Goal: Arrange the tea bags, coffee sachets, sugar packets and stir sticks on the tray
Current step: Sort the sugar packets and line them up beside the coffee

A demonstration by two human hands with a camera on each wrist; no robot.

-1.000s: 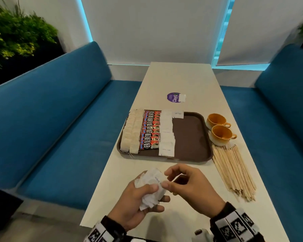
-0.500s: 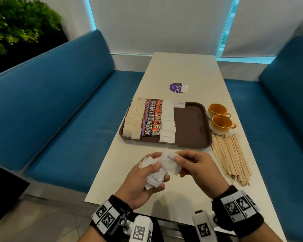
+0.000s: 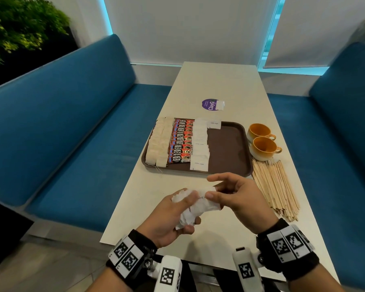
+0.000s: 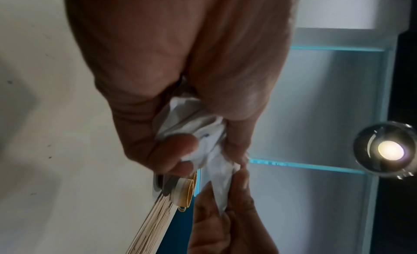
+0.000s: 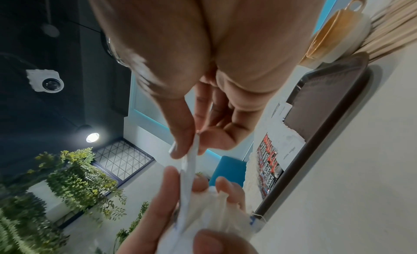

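Tea bags (image 3: 159, 142), coffee sachets (image 3: 180, 142) sit arranged on the tray (image 3: 228, 144); left hand (image 3: 169, 216) clutches sugar packets (image 3: 190, 207), right hand (image 3: 238, 197) pinches one; stir sticks (image 3: 274, 188) wait on the tabletop (image 3: 219, 81).

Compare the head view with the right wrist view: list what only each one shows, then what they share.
Only the head view: the purple sticker, the tea bags, both wrist bands.
Only the right wrist view: a ceiling camera, a lit ceiling lamp.
Both: the left hand gripping a bunch of sugar packets, the right hand pinching one packet, the brown tray, the orange cups, the stir sticks.
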